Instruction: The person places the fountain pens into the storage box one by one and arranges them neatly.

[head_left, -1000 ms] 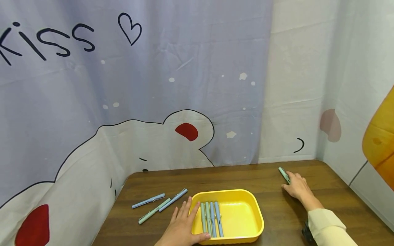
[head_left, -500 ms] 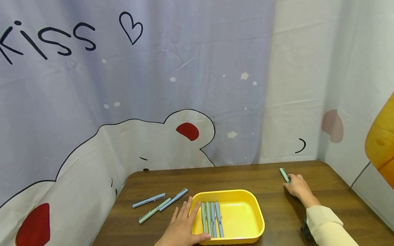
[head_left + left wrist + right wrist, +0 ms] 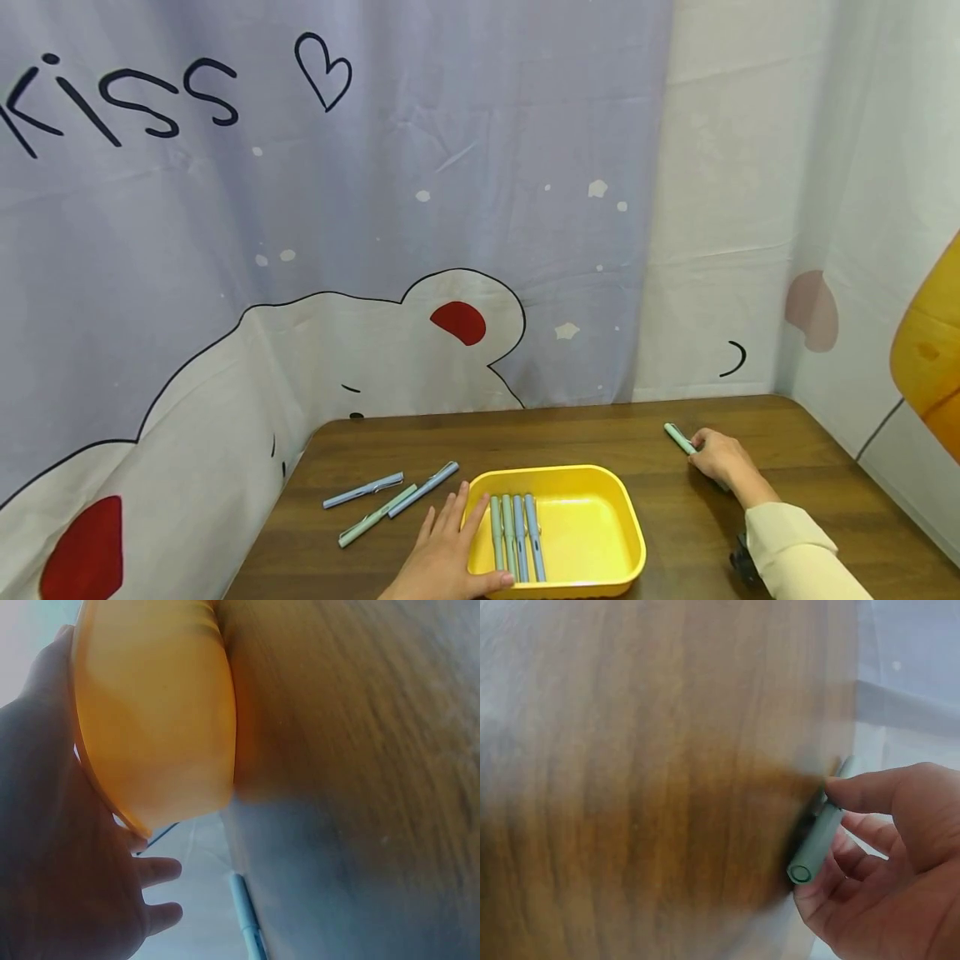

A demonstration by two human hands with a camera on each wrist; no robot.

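Observation:
My right hand (image 3: 723,462) pinches a green pen (image 3: 817,844) between thumb and fingers over the right part of the table; its clip end (image 3: 678,437) points to the back left. On the left rim of a yellow tray (image 3: 630,542) rests my left hand (image 3: 442,550), fingers spread and straight, thumb over the front rim. Inside the tray, two green pens (image 3: 508,533) and two blue pens (image 3: 534,537) lie side by side at the left. In the left wrist view the tray's outer wall (image 3: 157,720) is beside the palm.
Left of the tray lie a blue pen (image 3: 363,490), a green pen (image 3: 377,517) and another blue pen (image 3: 423,490) on the wooden table (image 3: 570,433). A printed curtain (image 3: 465,167) hangs behind the table and along its sides.
The green pen in my right hand has shifted left and turned, its far end swinging left. My left hand and the tray have stayed in place.

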